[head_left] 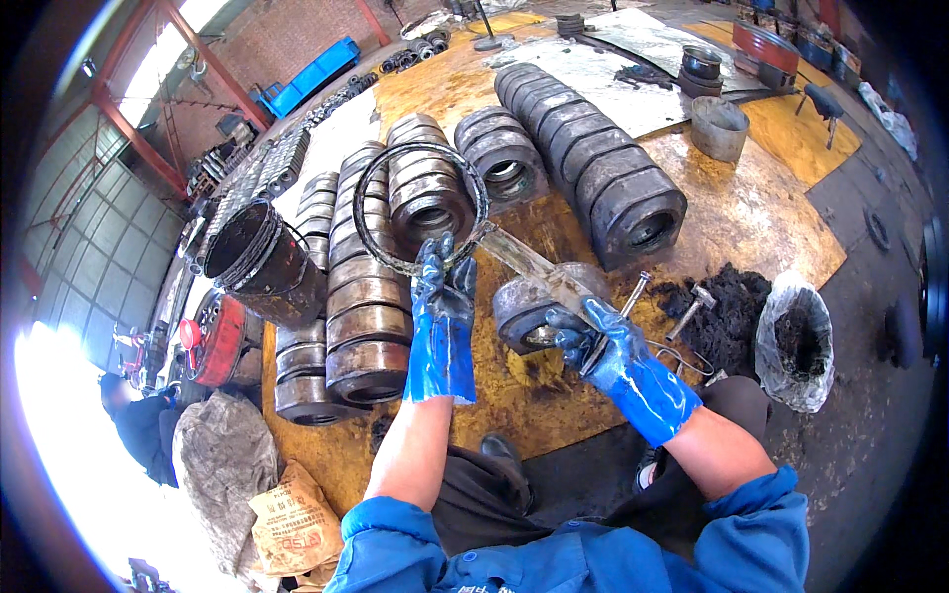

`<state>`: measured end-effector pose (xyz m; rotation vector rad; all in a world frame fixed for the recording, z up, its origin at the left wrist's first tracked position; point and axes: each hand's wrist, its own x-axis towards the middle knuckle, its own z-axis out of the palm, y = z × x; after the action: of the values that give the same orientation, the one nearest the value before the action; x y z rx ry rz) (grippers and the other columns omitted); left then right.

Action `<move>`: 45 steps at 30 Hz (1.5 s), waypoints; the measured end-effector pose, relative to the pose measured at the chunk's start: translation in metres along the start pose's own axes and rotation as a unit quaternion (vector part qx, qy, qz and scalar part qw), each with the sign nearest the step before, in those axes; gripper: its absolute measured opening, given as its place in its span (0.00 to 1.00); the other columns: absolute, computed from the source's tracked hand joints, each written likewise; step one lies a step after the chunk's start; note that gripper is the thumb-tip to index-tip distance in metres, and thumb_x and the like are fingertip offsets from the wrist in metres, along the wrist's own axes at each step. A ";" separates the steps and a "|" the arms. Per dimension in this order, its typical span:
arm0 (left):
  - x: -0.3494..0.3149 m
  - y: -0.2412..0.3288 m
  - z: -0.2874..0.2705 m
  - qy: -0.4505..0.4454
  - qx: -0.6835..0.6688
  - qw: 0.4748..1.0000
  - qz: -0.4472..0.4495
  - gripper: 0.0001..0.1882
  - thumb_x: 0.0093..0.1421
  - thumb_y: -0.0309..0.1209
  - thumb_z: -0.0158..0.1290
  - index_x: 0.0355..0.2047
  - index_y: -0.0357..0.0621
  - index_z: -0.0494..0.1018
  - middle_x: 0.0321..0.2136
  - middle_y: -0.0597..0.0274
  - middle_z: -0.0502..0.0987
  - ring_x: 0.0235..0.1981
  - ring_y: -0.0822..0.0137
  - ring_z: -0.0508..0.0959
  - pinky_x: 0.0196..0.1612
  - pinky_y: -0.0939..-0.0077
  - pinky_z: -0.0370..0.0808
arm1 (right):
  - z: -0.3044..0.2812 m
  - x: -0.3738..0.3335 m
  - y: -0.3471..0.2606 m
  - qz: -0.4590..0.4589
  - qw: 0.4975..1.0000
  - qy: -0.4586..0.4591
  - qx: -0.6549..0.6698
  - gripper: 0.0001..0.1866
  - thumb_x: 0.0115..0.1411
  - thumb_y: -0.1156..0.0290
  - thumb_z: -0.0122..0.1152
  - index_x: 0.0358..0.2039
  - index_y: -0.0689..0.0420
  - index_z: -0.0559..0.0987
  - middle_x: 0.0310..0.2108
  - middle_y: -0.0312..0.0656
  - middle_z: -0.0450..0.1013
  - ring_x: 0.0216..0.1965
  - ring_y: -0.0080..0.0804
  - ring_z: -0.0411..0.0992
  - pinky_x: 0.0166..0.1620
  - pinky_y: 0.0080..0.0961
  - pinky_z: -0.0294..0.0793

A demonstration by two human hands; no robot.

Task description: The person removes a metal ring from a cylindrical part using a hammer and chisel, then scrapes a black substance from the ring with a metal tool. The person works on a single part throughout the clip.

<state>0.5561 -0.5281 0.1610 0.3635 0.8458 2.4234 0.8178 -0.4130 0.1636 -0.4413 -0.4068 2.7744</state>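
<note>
My left hand point(442, 321), in a greasy blue glove, grips the lower edge of a thin dark ring point(481, 193) held upright above the metal pieces. In my right hand point(623, 356), gloved the same way, is a flat greasy bar point(534, 265), its far end at the ring's right side; I cannot tell whether they touch. Below the bar lies a single thick hollow metal piece point(509, 314), partly hidden by my right glove. Rows of similar pieces point(368, 301) lie beyond my left hand, and a longer row point(593, 148) stretches away on the right.
Right of my hands are a hammer point(692, 314), a bolt-like rod point(636, 294), a dark clumpy heap point(732, 311) and a clear plastic bag point(781, 371). A black bucket point(301, 282), red drum point(225, 341) and sacks point(227, 445) stand left. A person point(148, 430) is at far left.
</note>
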 end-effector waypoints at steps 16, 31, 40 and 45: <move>-0.022 0.013 0.026 -0.088 0.132 0.987 0.009 0.16 0.66 0.27 0.55 0.54 0.41 0.72 0.52 0.50 0.78 0.51 0.59 0.79 0.47 0.65 0.82 | -0.002 -0.006 -0.044 -0.064 0.996 -0.017 0.068 0.16 0.68 0.60 0.55 0.54 0.49 0.75 0.46 0.57 0.78 0.30 0.41 0.80 0.30 0.35 0.82; -0.023 0.031 0.012 -0.163 0.288 0.934 -0.137 0.20 0.63 0.30 0.58 0.54 0.35 0.72 0.48 0.44 0.79 0.49 0.55 0.80 0.53 0.59 0.78 | -0.012 -0.022 -0.080 -0.184 0.956 0.041 -0.225 0.27 0.67 0.54 0.57 0.57 0.62 0.73 0.42 0.54 0.80 0.30 0.34 0.80 0.31 0.26 0.79; -0.031 0.039 0.020 -0.223 0.342 0.888 -0.213 0.26 0.59 0.34 0.63 0.54 0.33 0.71 0.47 0.48 0.80 0.49 0.58 0.80 0.55 0.62 0.76 | -0.008 -0.032 -0.090 -0.147 0.942 0.011 -0.301 0.28 0.67 0.51 0.56 0.56 0.62 0.74 0.42 0.54 0.80 0.30 0.33 0.80 0.30 0.24 0.78; -0.041 0.045 0.028 -0.246 0.396 0.859 -0.211 0.22 0.60 0.34 0.62 0.51 0.33 0.74 0.45 0.53 0.81 0.46 0.62 0.81 0.54 0.66 0.76 | -0.009 -0.033 -0.087 -0.125 0.906 -0.011 -0.404 0.30 0.67 0.46 0.53 0.56 0.59 0.77 0.41 0.49 0.82 0.31 0.30 0.81 0.29 0.20 0.77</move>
<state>0.5827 -0.5672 0.2083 0.9380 1.4551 1.3836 0.8726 -0.3427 0.1912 -0.4820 -1.5140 2.2458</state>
